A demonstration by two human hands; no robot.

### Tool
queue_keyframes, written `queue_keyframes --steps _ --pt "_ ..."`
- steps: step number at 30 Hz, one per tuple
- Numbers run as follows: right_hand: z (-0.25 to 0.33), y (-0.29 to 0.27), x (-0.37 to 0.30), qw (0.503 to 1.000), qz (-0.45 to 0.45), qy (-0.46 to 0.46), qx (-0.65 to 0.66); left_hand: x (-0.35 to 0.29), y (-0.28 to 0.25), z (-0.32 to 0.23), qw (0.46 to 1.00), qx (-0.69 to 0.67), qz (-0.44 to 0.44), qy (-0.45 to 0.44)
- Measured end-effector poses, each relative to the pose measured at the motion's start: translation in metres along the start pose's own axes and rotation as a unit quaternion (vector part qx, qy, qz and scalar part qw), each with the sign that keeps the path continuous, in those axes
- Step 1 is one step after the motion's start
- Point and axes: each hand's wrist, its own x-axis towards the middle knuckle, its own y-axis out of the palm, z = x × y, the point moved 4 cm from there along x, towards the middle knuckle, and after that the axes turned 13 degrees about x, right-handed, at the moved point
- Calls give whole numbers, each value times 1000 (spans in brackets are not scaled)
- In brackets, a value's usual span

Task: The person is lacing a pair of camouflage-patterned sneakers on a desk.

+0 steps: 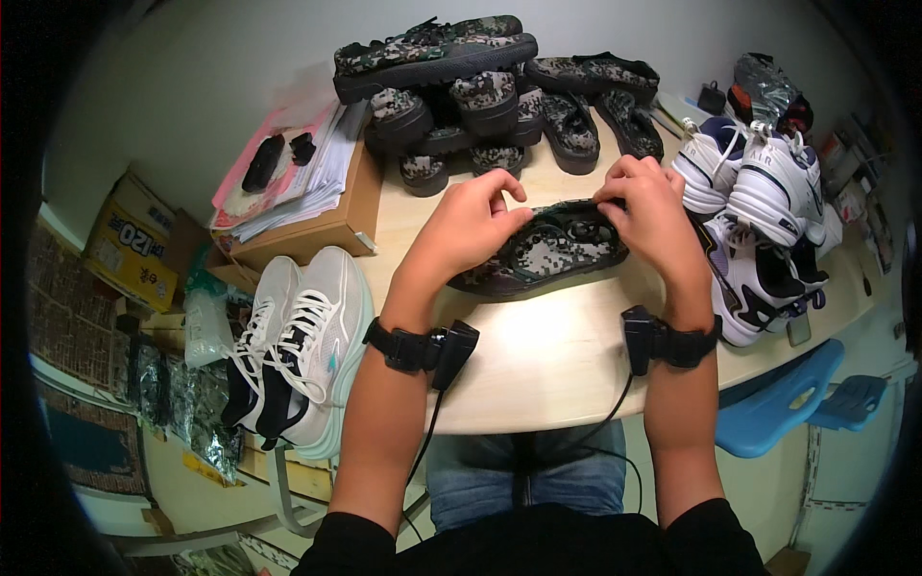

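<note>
A camouflage canvas shoe [557,252] with a dark sole lies on the table in front of me, its length running left to right. My left hand [471,228] is over its left end, the thumb at the upper edge and a gap between thumb and curled forefinger. At the other end, my right hand [645,206] pinches the shoe's upper rim between thumb and fingers. The far side of the shoe is partly hidden by both hands. Each wrist wears a black strap with a small cabled device.
Several camouflage shoes [437,72] are piled at the back. Pale sneakers [322,331] stand left, near a cardboard box [312,228] topped with papers. White sneakers [768,192] are stacked right. Blue plastic seating [783,403] is beyond the table's right front edge.
</note>
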Motion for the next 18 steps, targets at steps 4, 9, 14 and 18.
queue_keyframes --steps 4,9,14,18 --pt "3 16 -10 988 152 12 -28 2 10 -4 998 44 44 19" --pt "10 31 -12 963 184 77 -180 1 15 4 994 69 66 60" --pt "14 17 -7 993 115 -2 -9 1 21 2 991 100 69 55" --pt "5 36 -8 963 202 107 -144 1 23 11 992 92 51 63"
